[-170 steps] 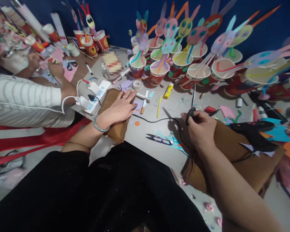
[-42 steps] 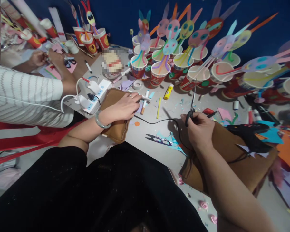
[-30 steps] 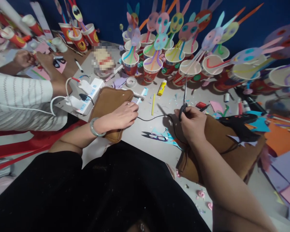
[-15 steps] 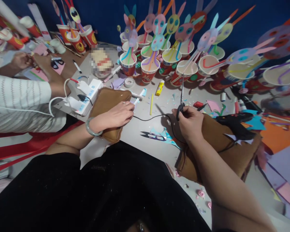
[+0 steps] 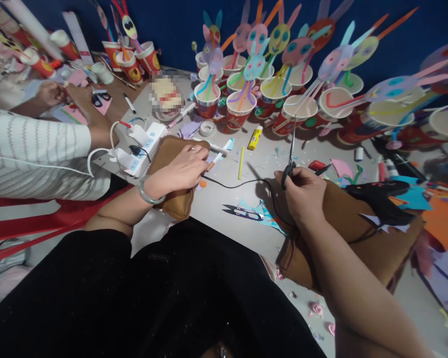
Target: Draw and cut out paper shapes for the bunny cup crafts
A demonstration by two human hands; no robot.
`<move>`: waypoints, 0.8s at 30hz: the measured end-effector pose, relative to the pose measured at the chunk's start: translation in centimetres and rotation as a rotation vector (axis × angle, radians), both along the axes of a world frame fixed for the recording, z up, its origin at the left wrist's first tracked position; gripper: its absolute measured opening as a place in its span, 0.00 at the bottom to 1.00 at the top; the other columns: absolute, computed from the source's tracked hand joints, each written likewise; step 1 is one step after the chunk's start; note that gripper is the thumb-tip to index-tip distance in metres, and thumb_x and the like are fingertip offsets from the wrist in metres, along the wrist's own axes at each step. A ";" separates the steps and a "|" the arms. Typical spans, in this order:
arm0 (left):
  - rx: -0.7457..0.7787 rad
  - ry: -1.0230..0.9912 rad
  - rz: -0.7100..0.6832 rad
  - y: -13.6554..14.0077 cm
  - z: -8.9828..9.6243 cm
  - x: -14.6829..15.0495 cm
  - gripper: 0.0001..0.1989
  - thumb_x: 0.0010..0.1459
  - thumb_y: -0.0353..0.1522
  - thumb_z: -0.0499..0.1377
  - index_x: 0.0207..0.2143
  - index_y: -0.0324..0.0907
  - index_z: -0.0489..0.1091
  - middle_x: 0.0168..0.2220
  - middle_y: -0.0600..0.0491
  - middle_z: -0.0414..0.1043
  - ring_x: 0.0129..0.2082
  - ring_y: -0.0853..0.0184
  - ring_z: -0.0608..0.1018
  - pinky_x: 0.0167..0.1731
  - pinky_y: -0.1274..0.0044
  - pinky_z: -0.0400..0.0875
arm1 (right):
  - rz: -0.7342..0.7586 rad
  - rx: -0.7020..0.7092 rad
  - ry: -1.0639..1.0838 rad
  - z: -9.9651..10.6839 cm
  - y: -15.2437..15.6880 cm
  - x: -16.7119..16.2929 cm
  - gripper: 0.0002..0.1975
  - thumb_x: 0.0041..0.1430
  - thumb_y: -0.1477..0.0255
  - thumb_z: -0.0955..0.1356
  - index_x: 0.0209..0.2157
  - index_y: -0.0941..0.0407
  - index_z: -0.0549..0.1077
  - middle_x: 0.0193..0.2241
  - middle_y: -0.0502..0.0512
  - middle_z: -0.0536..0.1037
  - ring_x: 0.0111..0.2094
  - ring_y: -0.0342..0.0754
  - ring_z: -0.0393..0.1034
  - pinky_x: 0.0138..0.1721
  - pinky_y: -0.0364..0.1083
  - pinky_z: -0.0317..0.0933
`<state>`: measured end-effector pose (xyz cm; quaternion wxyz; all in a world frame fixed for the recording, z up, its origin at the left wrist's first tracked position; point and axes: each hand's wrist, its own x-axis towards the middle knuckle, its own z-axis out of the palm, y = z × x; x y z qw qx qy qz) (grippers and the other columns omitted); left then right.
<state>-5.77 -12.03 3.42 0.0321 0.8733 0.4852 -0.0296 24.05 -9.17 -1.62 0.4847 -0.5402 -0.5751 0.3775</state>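
My left hand, a ring on one finger and a bangle at the wrist, lies palm down over the brown pad. Its fingers look extended past the pad's right edge, with the tips partly hidden. Close by are a white pen and a small orange paper disc. My right hand grips black-handled scissors, their blades pointing away from me. Beneath that forearm is another brown pad. Between my hands lie thread snips on blue paper scraps and a black cable.
Paper cups bearing straw-and-paper animal faces line the back. A glue stick, a yellow strip and a tape roll lie before them. Left are a power strip and a co-worker's hand. A black glue gun sits right.
The view has shifted, so most things appear farther right. The orange disc now shows beside my left fingers, which look more stretched out. My right hand still holds the scissors.
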 end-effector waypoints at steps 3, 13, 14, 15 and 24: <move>-0.008 -0.018 -0.030 -0.5 0.1 0.1 0.09 0.60 0.33 0.59 0.32 0.38 0.76 0.41 0.45 0.68 0.48 0.55 0.68 0.50 0.64 0.61 | 0.021 -0.006 -0.022 0.0 -0.1 0.0 0.17 0.47 0.59 0.77 0.19 0.50 0.68 0.19 0.47 0.68 0.22 0.46 0.61 0.25 0.47 0.59; -0.018 -0.025 -0.037 -1.3 -0.5 0.5 0.07 0.60 0.31 0.60 0.31 0.37 0.75 0.40 0.46 0.67 0.48 0.56 0.66 0.52 0.62 0.58 | 0.012 0.001 0.003 -0.1 0.1 0.0 0.17 0.45 0.60 0.77 0.20 0.52 0.69 0.19 0.47 0.68 0.22 0.44 0.60 0.26 0.46 0.59; -0.027 -0.026 -0.038 -1.2 -0.5 0.4 0.07 0.61 0.31 0.60 0.31 0.37 0.75 0.40 0.46 0.67 0.48 0.56 0.66 0.52 0.62 0.57 | 0.008 0.002 0.008 -0.1 0.1 0.0 0.17 0.45 0.60 0.77 0.19 0.52 0.69 0.19 0.47 0.68 0.22 0.44 0.60 0.26 0.46 0.59; -0.037 -0.029 -0.039 -1.1 -0.5 0.3 0.08 0.61 0.31 0.60 0.30 0.37 0.75 0.39 0.46 0.67 0.47 0.56 0.66 0.52 0.62 0.57 | 0.004 0.003 0.011 -0.1 0.1 0.0 0.17 0.45 0.60 0.77 0.19 0.52 0.69 0.19 0.47 0.68 0.22 0.44 0.59 0.26 0.46 0.58; -0.141 -0.177 -0.023 0.6 0.1 0.0 0.08 0.61 0.30 0.58 0.31 0.41 0.76 0.36 0.50 0.70 0.46 0.61 0.69 0.54 0.62 0.55 | 0.018 0.009 -0.009 0.0 0.1 -0.1 0.18 0.45 0.58 0.77 0.20 0.53 0.69 0.19 0.46 0.68 0.22 0.42 0.59 0.25 0.45 0.58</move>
